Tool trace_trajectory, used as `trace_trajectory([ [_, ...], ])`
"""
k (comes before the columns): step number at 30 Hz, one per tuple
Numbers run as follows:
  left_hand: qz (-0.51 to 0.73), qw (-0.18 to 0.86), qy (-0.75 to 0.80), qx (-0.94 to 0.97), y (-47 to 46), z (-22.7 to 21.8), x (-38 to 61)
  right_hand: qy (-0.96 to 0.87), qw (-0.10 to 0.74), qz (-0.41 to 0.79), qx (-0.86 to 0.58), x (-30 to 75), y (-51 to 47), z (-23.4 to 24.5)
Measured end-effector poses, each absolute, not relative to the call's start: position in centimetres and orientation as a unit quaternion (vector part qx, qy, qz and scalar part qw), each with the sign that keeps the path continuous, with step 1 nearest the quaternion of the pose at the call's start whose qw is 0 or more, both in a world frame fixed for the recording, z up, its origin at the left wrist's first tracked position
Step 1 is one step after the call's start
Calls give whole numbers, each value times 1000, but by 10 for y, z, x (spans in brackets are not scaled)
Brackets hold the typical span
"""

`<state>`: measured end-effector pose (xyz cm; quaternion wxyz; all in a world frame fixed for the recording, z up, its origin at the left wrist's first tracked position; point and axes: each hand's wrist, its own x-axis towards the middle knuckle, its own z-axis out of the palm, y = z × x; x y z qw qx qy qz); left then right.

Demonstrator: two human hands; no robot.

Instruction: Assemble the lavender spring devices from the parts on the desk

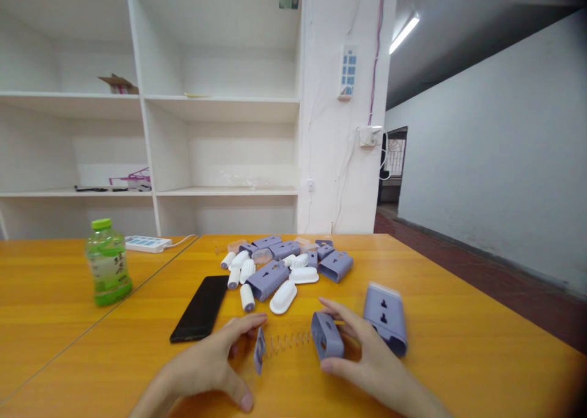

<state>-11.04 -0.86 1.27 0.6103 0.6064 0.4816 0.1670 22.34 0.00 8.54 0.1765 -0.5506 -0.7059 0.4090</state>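
1. Well, the table [458,369] in front of you carries everything you are handling, with bare orange surface at its near edge.
2. Spread across it are loose casings [268,278], white covers [283,297] and white cylinders [247,297], bunched beyond your hands. To your right, apart from that bunch, lies one capped casing [395,314] with a white far end. I'd judge the work as partly done: that piece looks furthest along, while most others lie separate.
3. Your right hand [367,344] comes in from the lower right, palm turned inward, index raised over the shell. Thumb and fingers close around the shell, thumb at its near edge.
4. Your left hand [208,357] comes in from the lower left, thumb and index spread wide. The plate is just beside the index tip; whether they touch, I cannot tell.
5. Your phone [202,308] lies flat beyond the left hand.
6. The shell [329,337] sits between your hands, nearer the right, its opening facing left.
7. The plate [259,352] stands on edge near your left fingers.
8. The spring [288,343] spans the gap from plate to shell; those two look unjoined otherwise.
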Motion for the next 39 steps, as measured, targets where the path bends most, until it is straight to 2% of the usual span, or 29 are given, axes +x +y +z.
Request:
trace_trajectory([
  [5,180,617,447,622,-6,4,-114,-606,331,525,-498,223,16,99],
  [9,188,615,445,623,-6,1,-115,-550,390,509,-535,236,34,135],
  [11,195,617,445,619,-6,1,-116,-563,393,396,-610,259,44,150],
  [13,199,618,445,617,-6,0,-116,-581,368,194,-700,294,53,154],
  [16,208,616,446,615,-6,-1,-115,-600,254,-52,-757,355,62,143],
  [20,211,612,449,616,-9,-2,-115,-589,127,-148,-784,410,64,114],
  [23,210,610,452,616,-9,0,-115,-598,99,-133,-784,422,64,98],
  [27,215,609,456,612,-8,4,-111,-635,119,-80,-759,419,68,93],
  [30,227,590,488,602,-6,4,-103,-641,137,-106,-748,407,69,100],
  [32,255,536,539,597,-3,4,-94,-659,152,-118,-727,390,66,105],
  [34,295,461,577,606,0,3,-83,-702,151,-72,-692,369,59,107],
  [39,329,350,579,658,8,-10,-60,-712,140,1,-688,326,43,91],
])
